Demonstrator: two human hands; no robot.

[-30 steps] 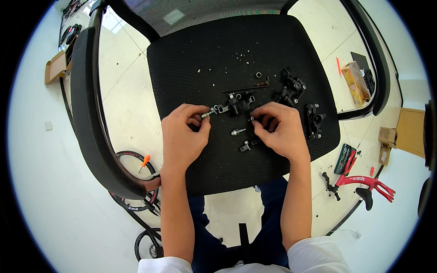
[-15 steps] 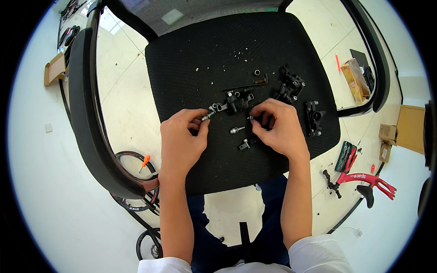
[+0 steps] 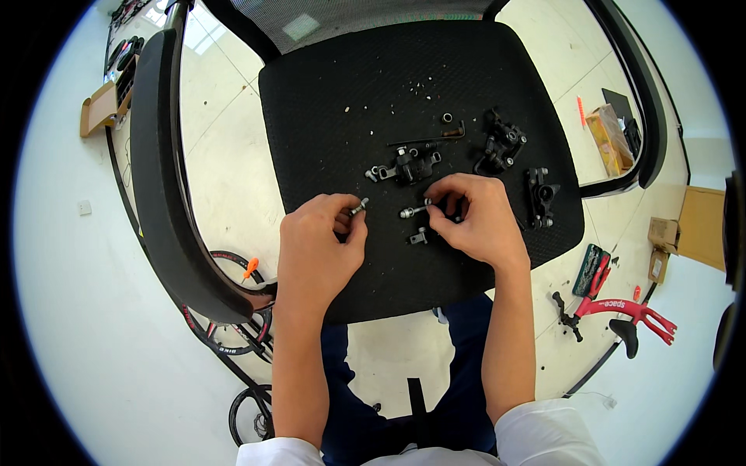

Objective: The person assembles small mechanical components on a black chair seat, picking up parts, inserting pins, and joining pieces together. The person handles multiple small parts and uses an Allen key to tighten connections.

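Note:
My left hand [image 3: 322,241] pinches a small silver bolt [image 3: 358,207] between thumb and fingertips, just above the black chair seat [image 3: 311,147]. My right hand [image 3: 482,221] is closed in a pinch on a tiny metal piece [image 3: 428,202], too small to make out. A silver bolt with washers [image 3: 408,213] lies on the seat, its thin end by my right fingertips. Nearer me is a small metal clamp [image 3: 418,237], and beyond my hands a black bicycle brake caliper [image 3: 410,166] with loose bolts [image 3: 373,173] at its left end.
An L-shaped hex key [image 3: 427,140] and a metal ring [image 3: 447,118] lie behind the caliper. More black brake parts [image 3: 503,142] and another caliper [image 3: 541,198] sit to the right. Armrests [image 3: 151,171] flank the seat. A red bicycle frame [image 3: 622,307] lies on the floor.
My left hand has drawn back from the caliper's left end toward me, still pinching its bolt. My right fingertips now meet the lying bolt's thin end in view. The whole view has shifted slightly.

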